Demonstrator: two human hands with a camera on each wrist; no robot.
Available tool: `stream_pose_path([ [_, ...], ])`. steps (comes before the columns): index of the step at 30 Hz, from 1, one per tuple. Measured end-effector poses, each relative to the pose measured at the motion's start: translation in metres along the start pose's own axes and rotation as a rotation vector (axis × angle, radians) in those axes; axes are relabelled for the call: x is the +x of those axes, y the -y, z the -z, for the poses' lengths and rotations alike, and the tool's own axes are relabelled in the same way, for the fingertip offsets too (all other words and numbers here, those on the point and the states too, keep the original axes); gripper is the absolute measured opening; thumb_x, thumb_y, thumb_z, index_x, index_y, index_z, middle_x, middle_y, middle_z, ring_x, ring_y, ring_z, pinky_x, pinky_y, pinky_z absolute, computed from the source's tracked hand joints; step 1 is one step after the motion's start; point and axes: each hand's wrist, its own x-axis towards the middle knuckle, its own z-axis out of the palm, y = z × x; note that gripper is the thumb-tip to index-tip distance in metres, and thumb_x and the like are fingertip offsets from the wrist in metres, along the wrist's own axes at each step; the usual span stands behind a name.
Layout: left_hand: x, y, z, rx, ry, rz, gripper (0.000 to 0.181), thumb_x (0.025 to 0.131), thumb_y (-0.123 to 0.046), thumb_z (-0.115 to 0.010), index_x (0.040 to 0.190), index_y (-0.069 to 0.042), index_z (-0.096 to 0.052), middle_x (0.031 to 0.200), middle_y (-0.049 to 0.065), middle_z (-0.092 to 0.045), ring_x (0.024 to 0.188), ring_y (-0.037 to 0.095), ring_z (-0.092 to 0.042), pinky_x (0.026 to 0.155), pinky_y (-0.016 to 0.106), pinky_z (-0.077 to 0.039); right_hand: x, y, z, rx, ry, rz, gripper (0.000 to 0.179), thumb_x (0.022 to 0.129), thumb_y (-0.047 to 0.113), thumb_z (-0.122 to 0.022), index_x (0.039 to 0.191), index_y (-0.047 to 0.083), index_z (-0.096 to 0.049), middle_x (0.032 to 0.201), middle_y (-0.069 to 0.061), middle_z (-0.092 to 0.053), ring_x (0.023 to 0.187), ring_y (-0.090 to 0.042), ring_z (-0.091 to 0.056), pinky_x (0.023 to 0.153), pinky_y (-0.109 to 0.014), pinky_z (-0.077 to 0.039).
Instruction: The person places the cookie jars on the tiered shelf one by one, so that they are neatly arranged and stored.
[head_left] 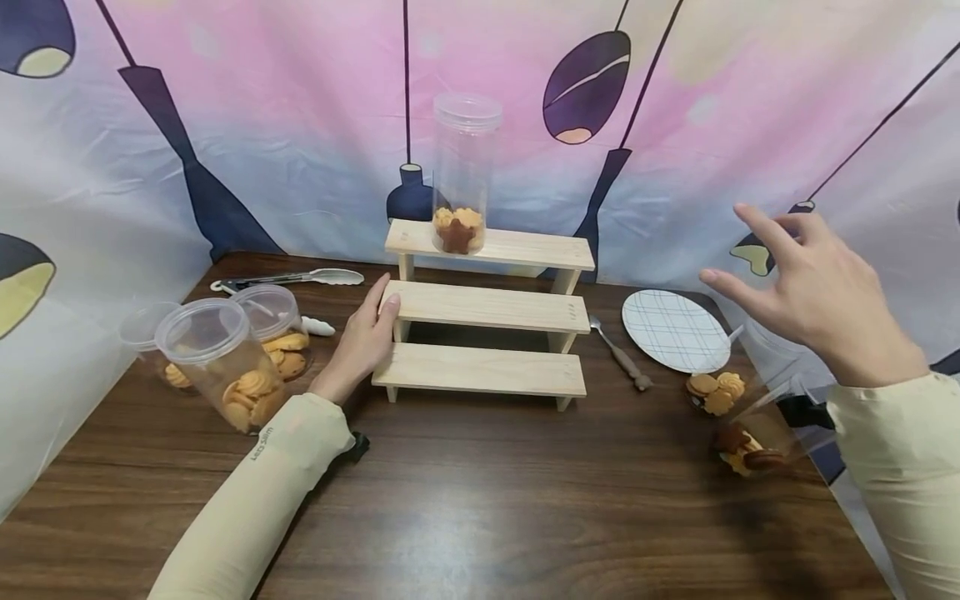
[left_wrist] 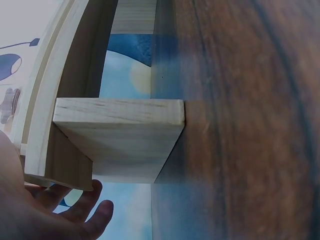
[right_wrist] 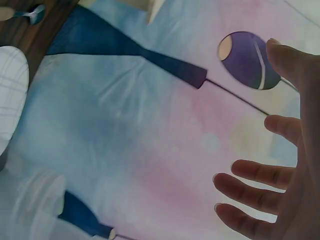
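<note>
A three-tier wooden display stand [head_left: 487, 308] stands on the table. My left hand [head_left: 363, 333] holds the left end of its middle tier; in the left wrist view some fingers [left_wrist: 87, 210] curl below the board's end. On the top tier stands a tall clear jar [head_left: 461, 179], lidded, with yellow cookies and a brown star-shaped cookie at its bottom. My right hand [head_left: 821, 292] is raised in the air at the right, empty, thumb and fingers spread. Beneath that hand and forearm are clear jars with cookies [head_left: 717, 393], partly hidden.
Several lidded cookie jars [head_left: 217, 358] cluster at the left, with tongs [head_left: 315, 277] behind them. Right of the stand lie a fork [head_left: 621, 357] and a white checked plate [head_left: 671, 329]. A patterned cloth [head_left: 300, 125] hangs behind the dark wooden table [head_left: 465, 500].
</note>
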Motion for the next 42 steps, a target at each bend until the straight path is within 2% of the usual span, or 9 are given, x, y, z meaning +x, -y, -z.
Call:
stream_pose_path([
  [8, 0.000, 0.001, 0.000, -0.015, 0.003, -0.014, 0.065, 0.105, -0.057, -0.026, 0.162, -0.027, -0.015, 0.161, 0.015, -0.028, 0.146, 0.039, -0.028, 0.116, 0.058, -0.024, -0.017, -0.021, -0.016, -0.037, 0.049, -0.028, 0.085, 0.091, 0.063, -0.060, 0.159, 0.022, -0.030, 0.132, -0.039, -0.041, 0.098, -0.056, -0.053, 0.060, -0.068, -0.043],
  [16, 0.000, 0.001, 0.001, -0.019, 0.006, -0.018, 0.065, 0.105, -0.056, -0.026, 0.162, -0.027, -0.014, 0.162, 0.015, -0.028, 0.147, 0.039, -0.027, 0.117, 0.058, -0.023, -0.032, -0.040, -0.027, -0.022, 0.062, -0.086, 0.087, 0.090, 0.063, -0.060, 0.159, 0.019, -0.028, 0.132, -0.043, -0.040, 0.102, -0.057, -0.049, 0.071, -0.070, -0.039],
  [21, 0.000, 0.001, 0.001, -0.018, 0.003, -0.017, 0.065, 0.105, -0.057, -0.026, 0.162, -0.028, -0.015, 0.161, 0.015, -0.028, 0.146, 0.040, -0.028, 0.116, 0.059, -0.024, -0.037, -0.054, -0.032, -0.016, 0.134, -0.155, 0.090, 0.092, 0.065, -0.056, 0.160, 0.017, -0.023, 0.133, -0.047, -0.033, 0.108, -0.062, -0.041, 0.078, -0.075, -0.035],
  [26, 0.000, 0.000, 0.000, -0.015, -0.006, -0.015, 0.065, 0.104, -0.058, -0.026, 0.161, -0.028, -0.016, 0.161, 0.016, -0.030, 0.145, 0.041, -0.029, 0.116, 0.060, -0.024, -0.041, -0.067, -0.041, -0.043, 0.223, -0.177, 0.093, 0.093, 0.067, -0.052, 0.161, 0.015, -0.017, 0.133, -0.049, -0.030, 0.108, -0.067, -0.039, 0.076, -0.077, -0.036],
  [32, 0.000, 0.000, 0.000, -0.010, -0.004, -0.011, 0.066, 0.104, -0.060, -0.025, 0.161, -0.029, -0.015, 0.161, 0.015, -0.030, 0.145, 0.041, -0.030, 0.115, 0.060, -0.025, -0.042, -0.073, -0.051, -0.045, 0.286, -0.179, 0.095, 0.093, 0.069, -0.049, 0.161, 0.012, -0.014, 0.132, -0.050, -0.029, 0.107, -0.068, -0.041, 0.076, -0.079, -0.037],
  [42, 0.001, 0.001, 0.000, -0.010, 0.004, -0.007, 0.066, 0.103, -0.060, -0.025, 0.161, -0.031, -0.015, 0.161, 0.016, -0.029, 0.145, 0.042, -0.029, 0.115, 0.062, -0.025, -0.041, -0.077, -0.058, -0.062, 0.316, -0.211, 0.095, 0.093, 0.071, -0.045, 0.160, 0.011, -0.013, 0.131, -0.051, -0.027, 0.107, -0.070, -0.039, 0.072, -0.080, -0.037],
])
